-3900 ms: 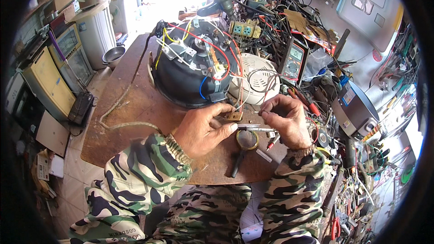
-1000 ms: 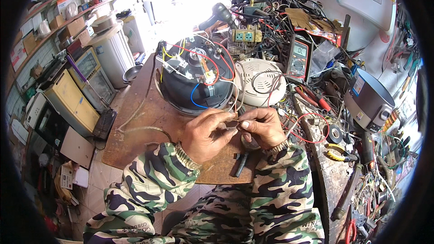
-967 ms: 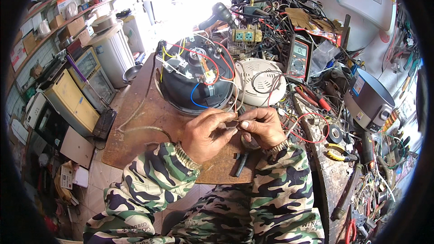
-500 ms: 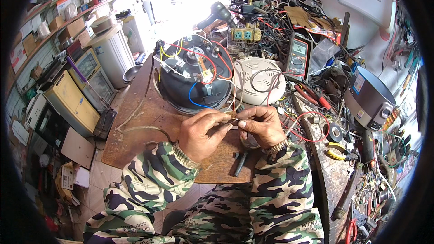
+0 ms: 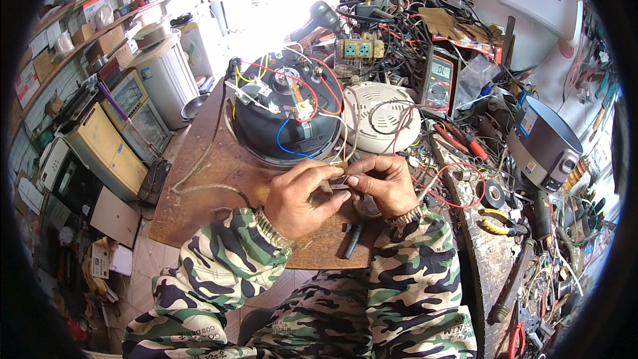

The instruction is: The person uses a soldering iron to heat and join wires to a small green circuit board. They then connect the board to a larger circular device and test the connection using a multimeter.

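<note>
My left hand [image 5: 302, 198] and my right hand [image 5: 387, 187] meet over the near part of the wooden table, fingertips pinched on a small brownish part [image 5: 341, 174] with wires running to it. Its exact kind is too small to tell. A blue wire [image 5: 284, 145] and pale and red wires come down to my fingers from an upturned black cooker body [image 5: 266, 116], whose underside shows a metal bracket and terminals. Right of that body lies a round cream vented cover [image 5: 380, 117]. Below my right hand, a short dark rod [image 5: 353, 242] rests on the tabletop.
A multimeter [image 5: 440, 81] leans behind a cluttered bench with black tape [image 5: 492, 194], yellow-handled pliers [image 5: 497, 222] and a grey cooker shell [image 5: 545, 143]. Tangled cables [image 5: 399, 20] and a socket block [image 5: 361, 49] fill the back. Shelves and appliances [image 5: 106, 153] line the left.
My left thumb has shifted slightly right and lower, away from its fingertips, and the left hand has moved a little right. My right hand stays almost in place.
</note>
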`<state>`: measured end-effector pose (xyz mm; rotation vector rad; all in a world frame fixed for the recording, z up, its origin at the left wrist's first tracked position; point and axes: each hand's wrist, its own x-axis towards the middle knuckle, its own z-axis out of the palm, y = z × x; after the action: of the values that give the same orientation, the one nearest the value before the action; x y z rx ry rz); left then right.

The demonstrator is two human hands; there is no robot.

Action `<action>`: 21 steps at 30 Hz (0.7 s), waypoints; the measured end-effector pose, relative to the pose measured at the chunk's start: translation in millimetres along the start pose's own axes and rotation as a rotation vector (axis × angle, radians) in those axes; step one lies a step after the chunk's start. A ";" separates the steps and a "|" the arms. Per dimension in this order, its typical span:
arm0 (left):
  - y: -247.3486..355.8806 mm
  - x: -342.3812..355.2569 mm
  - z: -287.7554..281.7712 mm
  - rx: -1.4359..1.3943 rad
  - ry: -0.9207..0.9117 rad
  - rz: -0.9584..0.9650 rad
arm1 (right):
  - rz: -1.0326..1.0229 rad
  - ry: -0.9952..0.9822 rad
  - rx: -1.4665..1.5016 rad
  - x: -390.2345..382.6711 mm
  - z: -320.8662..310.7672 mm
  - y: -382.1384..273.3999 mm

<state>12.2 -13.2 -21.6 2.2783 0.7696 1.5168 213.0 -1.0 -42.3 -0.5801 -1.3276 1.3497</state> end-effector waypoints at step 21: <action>-7.8 0.7 -1.4 0.000 0.015 0.064 | 0.031 0.012 -0.122 -1.2 2.6 -3.4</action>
<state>9.0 -6.5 -24.6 2.3150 0.7070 1.5631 212.2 -3.9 -38.9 -0.6929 -1.4028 1.2941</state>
